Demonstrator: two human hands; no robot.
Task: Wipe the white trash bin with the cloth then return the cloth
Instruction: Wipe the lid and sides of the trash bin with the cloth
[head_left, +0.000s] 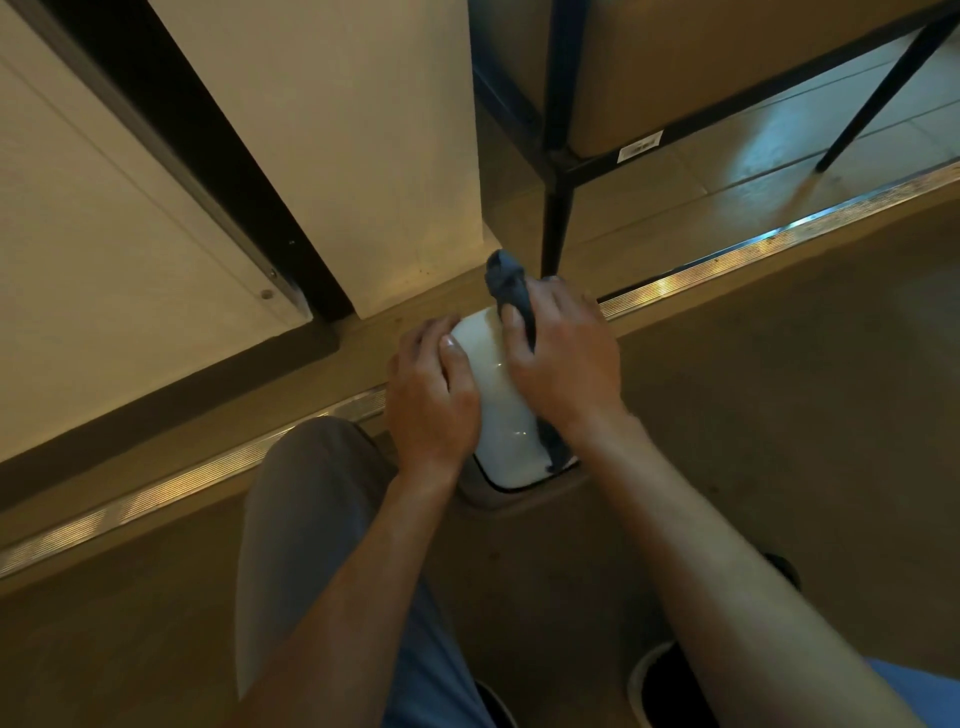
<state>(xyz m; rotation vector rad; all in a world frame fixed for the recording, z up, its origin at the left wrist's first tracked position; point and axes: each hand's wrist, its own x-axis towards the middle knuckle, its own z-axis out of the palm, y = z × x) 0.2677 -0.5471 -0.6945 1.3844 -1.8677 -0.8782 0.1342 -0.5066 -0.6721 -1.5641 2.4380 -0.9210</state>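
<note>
Bare forearms reach down: left hand (434, 395) grips white trash bin (501, 400), right hand (563, 358) presses gray cloth (511, 291) against it.

- The floor (779, 441) is a smooth tan surface.
- A ribbed metal threshold strip (727, 254) runs diagonally across it, with pale glossy tiles (779, 145) beyond.
- The white trash bin (506, 415) stands on the tan floor just beside the strip.
- A black metal rack leg (556, 228) comes down to the floor behind the bin; a thinner slanted leg (872, 104) stands on the tiles.
- A dark shoe (670, 686) rests on the floor at the lower edge.
</note>
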